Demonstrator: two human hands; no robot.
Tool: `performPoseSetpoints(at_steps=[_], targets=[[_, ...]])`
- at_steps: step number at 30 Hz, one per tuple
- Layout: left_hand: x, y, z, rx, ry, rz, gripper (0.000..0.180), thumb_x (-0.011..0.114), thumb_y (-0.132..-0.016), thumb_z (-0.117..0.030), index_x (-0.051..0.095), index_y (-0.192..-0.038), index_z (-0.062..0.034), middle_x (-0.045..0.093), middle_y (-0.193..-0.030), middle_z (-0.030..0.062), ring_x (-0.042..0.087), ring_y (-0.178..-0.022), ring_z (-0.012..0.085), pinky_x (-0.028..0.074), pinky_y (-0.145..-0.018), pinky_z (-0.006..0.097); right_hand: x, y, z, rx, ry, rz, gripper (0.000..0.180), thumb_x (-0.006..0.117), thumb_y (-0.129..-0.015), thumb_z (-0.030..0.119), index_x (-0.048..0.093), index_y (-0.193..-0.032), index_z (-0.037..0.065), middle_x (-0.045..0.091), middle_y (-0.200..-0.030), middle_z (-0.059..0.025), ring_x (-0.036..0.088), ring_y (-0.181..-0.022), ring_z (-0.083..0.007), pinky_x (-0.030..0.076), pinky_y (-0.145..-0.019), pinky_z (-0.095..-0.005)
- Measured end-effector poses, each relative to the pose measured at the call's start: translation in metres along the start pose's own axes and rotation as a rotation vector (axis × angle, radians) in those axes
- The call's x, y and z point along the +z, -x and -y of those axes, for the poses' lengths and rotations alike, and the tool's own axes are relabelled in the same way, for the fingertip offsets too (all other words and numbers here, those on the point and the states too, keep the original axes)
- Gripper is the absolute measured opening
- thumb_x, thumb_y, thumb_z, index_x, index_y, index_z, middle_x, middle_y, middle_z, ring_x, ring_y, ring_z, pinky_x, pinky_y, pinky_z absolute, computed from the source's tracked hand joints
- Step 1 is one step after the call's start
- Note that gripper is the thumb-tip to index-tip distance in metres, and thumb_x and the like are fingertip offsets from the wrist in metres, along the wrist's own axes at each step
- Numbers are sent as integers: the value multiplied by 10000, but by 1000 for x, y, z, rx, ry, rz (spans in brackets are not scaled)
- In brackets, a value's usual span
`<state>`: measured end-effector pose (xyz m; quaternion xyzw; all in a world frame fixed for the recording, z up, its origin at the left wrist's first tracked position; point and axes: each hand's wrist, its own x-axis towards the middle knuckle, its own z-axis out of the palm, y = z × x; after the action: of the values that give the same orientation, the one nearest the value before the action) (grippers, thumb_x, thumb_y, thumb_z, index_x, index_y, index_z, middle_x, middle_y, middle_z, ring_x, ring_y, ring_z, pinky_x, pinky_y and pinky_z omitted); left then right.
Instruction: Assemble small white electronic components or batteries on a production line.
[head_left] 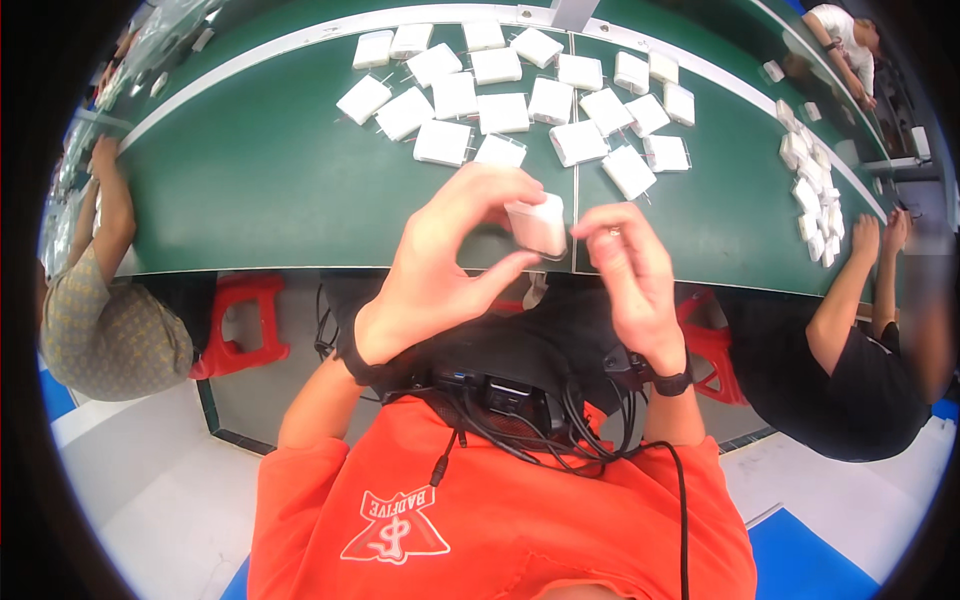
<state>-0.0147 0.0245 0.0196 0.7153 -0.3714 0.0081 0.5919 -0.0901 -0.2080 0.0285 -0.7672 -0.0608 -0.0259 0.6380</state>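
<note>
Two bare hands meet above the near edge of the green belt table (pixel 260 190). Left hand (pixel 440 270) is curled approx. halfway, thumb below and fingers arched over, pinching a small white rounded plastic charger block (pixel 537 224) at its left side. Right hand (pixel 625 265) sits just right of the block, fingers bent loosely, fingertips near its right edge; can't tell if they actually touch it. Block is held in the air, between both hands, upright-ish, over the table's near rim.

Beyond the hands, further out on the table, lies a loose cluster of white square plug adapters (pixel 505 95), approx. two dozen, some w/ metal prongs showing. A smaller pile of the same white adapters (pixel 815 205) sits at far right. Near left, a red plastic stool (pixel 240 325) stands under the table. A co-worker's arm (pixel 110 200) rests at the left edge; another co-worker in black (pixel 860 370) sits right, hands at the table.
</note>
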Motion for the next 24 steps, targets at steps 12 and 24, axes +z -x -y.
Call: performPoseSetpoints(at_steps=[12,24], targets=[[14,5,9,91,-14,-48,642,874,-834,83,611,-1409,-30,699,-1373,169,723,-1253,288,619,-1022,386,4,-7,-6,-274,302,-113,317,874,-887,44,761,-1181,11,653,-855,-31,421,-633,-88,336,-564,-279],[37,2,0,-106,366,-215,600,910,-837,26,636,-1371,51,741,-1365,221,742,-1232,282,581,-1086,405,17,0,-20,-485,473,-319,347,923,-764,22,795,-1085,53,534,-714,-18,456,-625,-168,362,-564,-312]])
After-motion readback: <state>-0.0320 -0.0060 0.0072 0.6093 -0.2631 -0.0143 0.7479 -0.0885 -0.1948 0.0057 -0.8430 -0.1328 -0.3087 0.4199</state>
